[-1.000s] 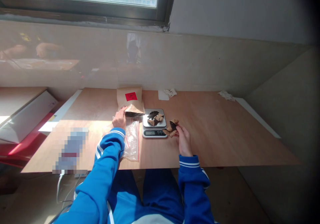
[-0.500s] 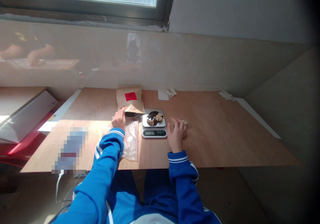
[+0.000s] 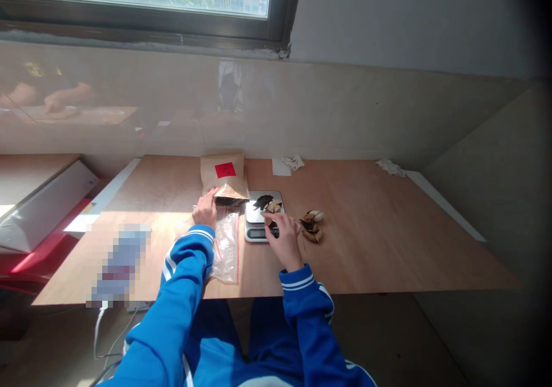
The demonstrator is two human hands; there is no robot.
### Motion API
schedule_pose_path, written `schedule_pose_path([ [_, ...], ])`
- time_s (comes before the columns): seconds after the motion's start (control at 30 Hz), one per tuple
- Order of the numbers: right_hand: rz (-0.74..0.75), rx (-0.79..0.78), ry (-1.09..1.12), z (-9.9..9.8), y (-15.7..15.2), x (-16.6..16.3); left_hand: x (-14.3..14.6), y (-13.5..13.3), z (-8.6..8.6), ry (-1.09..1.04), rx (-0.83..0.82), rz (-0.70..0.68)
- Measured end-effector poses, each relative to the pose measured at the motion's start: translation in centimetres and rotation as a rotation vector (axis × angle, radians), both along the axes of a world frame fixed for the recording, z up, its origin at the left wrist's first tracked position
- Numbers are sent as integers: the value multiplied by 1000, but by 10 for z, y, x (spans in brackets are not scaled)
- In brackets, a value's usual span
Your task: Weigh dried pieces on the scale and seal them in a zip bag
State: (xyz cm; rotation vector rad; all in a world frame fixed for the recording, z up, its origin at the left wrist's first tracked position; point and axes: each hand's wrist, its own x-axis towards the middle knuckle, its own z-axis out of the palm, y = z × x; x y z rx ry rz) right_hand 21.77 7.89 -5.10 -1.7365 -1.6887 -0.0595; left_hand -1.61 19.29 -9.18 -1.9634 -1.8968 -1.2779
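Note:
My left hand (image 3: 204, 210) grips the near left corner of a brown kraft paper bag (image 3: 233, 184) with a red label; its open mouth faces me and shows dark contents. A clear zip bag (image 3: 227, 249) lies flat below it. My right hand (image 3: 284, 234) is over the front of a digital kitchen scale (image 3: 252, 217), pinching a tan dried slice (image 3: 268, 222) that the fingers partly hide. Dark and tan dried pieces (image 3: 264, 202) rest on the scale's plate. To the right of that hand, a small pile of similar dried slices (image 3: 312, 226) sits on the table.
Crumpled tissue (image 3: 293, 163) and a white paper (image 3: 281, 168) lie at the table's back edge, with more tissue (image 3: 390, 167) farther right. A blurred-out phone-like object (image 3: 118, 266) with a white cable (image 3: 98, 335) lies at left. A wall stands behind the table.
My right hand has moved left from the pile of slices to the scale's front, uncovering the pile. A tan slice has left the plate's left side. My left hand stays at the paper bag.

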Motion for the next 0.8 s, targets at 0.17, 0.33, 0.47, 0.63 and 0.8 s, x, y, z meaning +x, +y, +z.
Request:
schedule_pose_path([
  [0.17, -317, 107, 90, -7, -9, 73, 0, 0, 0, -17, -29, -11],
  [0.33, -539, 57, 120, -39, -30, 135, -1, 1, -3, -42, -39, -20],
  [0.47, -445, -48, 23, -55, -45, 137, -2, 1, -3, -34, -37, -28],
  [0.63, -298, -10, -64, -53, -41, 101, -1, 0, -2, -20, -32, -25],
  [0.8, -186, -103, -110, -54, -36, 78, -1, 0, -1, -1, -66, -9],
])
